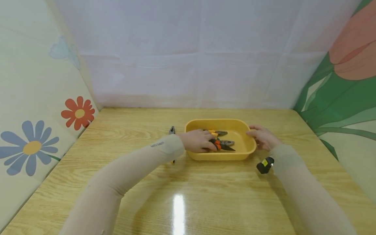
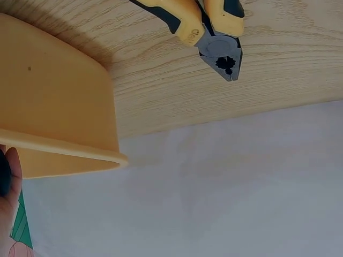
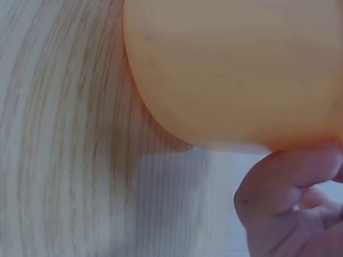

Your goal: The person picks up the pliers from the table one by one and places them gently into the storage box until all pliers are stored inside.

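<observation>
A yellow plastic basin stands on the table. My left hand reaches over its left side and grips a red-and-black-handled tool with a dark pointed tip; its exact kind is partly hidden by the fingers. Beside it in the basin lie yellow-handled pliers and a tool with a grey metal head. My right hand holds the basin's right rim, its bent fingers against the outer wall in the right wrist view. Combination pliers with yellow-and-black handles lie left of the basin, partly under my left forearm.
A black tape measure with a yellow label lies right of the basin, close to my right sleeve. The wooden table ends at a white cloth backdrop. Flower-patterned panels flank both sides.
</observation>
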The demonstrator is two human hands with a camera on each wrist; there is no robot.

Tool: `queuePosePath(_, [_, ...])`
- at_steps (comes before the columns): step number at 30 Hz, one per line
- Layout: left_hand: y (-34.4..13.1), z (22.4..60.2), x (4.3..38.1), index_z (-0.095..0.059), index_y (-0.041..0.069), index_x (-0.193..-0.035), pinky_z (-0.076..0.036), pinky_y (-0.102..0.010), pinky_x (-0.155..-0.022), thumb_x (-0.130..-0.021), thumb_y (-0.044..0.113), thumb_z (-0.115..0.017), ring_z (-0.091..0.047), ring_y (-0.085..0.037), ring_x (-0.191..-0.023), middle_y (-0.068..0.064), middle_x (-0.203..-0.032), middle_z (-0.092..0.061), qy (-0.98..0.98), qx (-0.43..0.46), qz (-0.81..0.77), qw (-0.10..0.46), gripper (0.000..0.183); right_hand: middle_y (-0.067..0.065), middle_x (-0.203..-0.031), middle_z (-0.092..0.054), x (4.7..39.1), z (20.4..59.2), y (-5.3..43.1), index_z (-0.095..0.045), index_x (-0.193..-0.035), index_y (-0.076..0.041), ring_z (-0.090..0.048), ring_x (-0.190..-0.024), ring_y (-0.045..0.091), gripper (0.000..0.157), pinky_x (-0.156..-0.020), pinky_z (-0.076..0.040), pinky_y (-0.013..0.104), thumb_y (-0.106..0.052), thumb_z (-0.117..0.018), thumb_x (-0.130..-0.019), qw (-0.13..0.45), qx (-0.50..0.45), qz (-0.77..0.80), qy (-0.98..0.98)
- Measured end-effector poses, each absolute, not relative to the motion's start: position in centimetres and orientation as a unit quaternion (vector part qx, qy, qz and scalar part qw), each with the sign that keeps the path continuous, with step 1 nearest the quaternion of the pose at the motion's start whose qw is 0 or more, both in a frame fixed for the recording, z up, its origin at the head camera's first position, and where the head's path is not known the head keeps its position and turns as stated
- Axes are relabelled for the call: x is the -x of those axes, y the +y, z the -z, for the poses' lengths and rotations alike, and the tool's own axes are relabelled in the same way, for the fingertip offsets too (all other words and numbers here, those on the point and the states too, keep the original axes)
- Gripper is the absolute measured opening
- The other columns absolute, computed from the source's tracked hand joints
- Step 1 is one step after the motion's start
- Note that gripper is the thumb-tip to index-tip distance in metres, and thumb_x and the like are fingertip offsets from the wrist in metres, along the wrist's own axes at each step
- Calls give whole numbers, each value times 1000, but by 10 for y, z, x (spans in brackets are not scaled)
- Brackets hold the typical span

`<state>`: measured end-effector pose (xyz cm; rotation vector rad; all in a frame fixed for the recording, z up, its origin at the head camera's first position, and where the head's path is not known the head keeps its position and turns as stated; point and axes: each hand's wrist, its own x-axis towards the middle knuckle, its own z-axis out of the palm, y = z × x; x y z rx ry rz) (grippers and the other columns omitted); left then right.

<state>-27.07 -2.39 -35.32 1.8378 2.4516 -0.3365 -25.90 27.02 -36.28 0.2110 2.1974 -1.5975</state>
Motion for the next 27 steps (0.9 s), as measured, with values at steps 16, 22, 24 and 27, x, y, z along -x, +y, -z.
queuePosePath(16, [-19, 362, 275, -51, 28, -149, -34, -44, -118, -106, 29, -53, -34, -29, -147, -9, -160, -35, 821, -559, 106, 58, 43, 9, -119, -52, 259, 364, 271, -14, -159, -2, -59, -84, 8, 64, -72, -56, 28, -21, -46, -106, 204, -75, 568, 794])
queuePosePath(22, [-27, 355, 271, -51, 23, -148, -37, -43, -116, -104, 37, -54, -39, -27, -143, -9, -158, -40, 834, -542, 97, 47, 46, 3, -109, -54, 259, 363, 272, -13, -158, -1, -58, -83, 7, 64, -71, -55, 27, -20, -45, -106, 209, -72, 569, 792])
queuePosePath(24, [-33, 352, 268, -54, 21, -146, -38, -44, -115, -104, 36, -56, -42, -28, -140, -10, -154, -44, 836, -541, 85, 40, 45, -1, -102, -55, 260, 363, 272, -12, -158, -1, -58, -82, 6, 65, -70, -55, 27, -20, -45, -106, 209, -69, 572, 790])
queuePosePath(27, [-43, 351, 264, -58, 17, -143, -39, -43, -114, -103, 32, -59, -45, -29, -139, -12, -150, -49, 842, -535, 61, 25, 43, -5, -97, -56, 260, 364, 272, -13, -157, 0, -59, -81, 6, 63, -70, -55, 26, -19, -45, -106, 208, -66, 576, 788])
